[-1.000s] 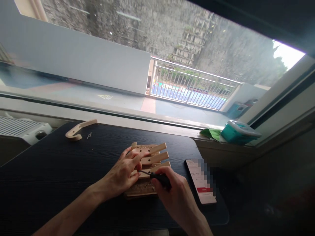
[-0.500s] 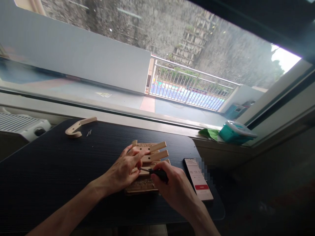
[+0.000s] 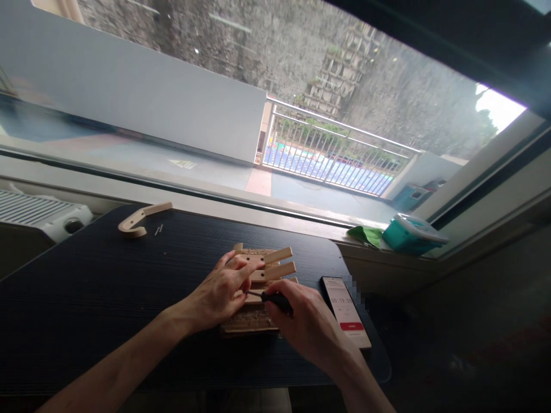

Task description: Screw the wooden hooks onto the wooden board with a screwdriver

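Observation:
My right hand (image 3: 307, 312) is closed round the black handle of a screwdriver (image 3: 279, 301). Its thin shaft points left, with the tip at the fingertips of my left hand (image 3: 224, 288). That hand rests on pale wooden hooks, its thumb and a finger pinched together at the tip; whatever is between them is hidden. The hooks, among them one wooden hook (image 3: 279, 269) with dark holes, lie side by side across a rough brown board (image 3: 249, 324). My fingers cover their left parts, and the nearest hook is partly hidden by both hands.
A loose wooden hook (image 3: 133, 222) and small screws (image 3: 159, 229) lie at the back left of the dark table (image 3: 107, 298). A phone (image 3: 346, 312) showing a timer lies at the right. On the sill stand a teal box (image 3: 411, 234) and green cloth (image 3: 365, 235). A radiator (image 3: 41, 212) is far left.
Both hands stay almost where they were, with the screwdriver tip still at the left fingertips. The view has shifted very slightly.

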